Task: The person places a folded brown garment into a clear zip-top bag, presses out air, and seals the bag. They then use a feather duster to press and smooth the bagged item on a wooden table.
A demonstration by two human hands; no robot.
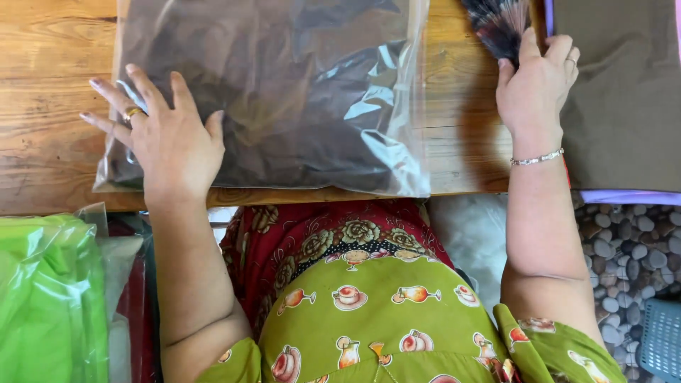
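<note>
A clear plastic bag with dark brown folded cloth inside lies flat on the wooden worktop, filling the view from about ten o'clock to one o'clock and reaching the near edge of the worktop. The left hand rests palm down on the bag's lower left corner, at roughly nine o'clock, fingers spread wide and pressing the plastic; a ring shows on one finger. The right hand, at about two o'clock, is well apart from the bag and lies at the left edge of a folded olive-brown cloth that covers the right end of the worktop. Its fingers curl over that edge, close beside a dark fan-like thing with pale streaks; whether they grip the cloth or the fan I cannot tell, since the fingertips are hidden. A thin bracelet circles that wrist. At eight o'clock, below the worktop, stands a stack of bagged green cloth. At four o'clock lies a pebble floor.
</note>
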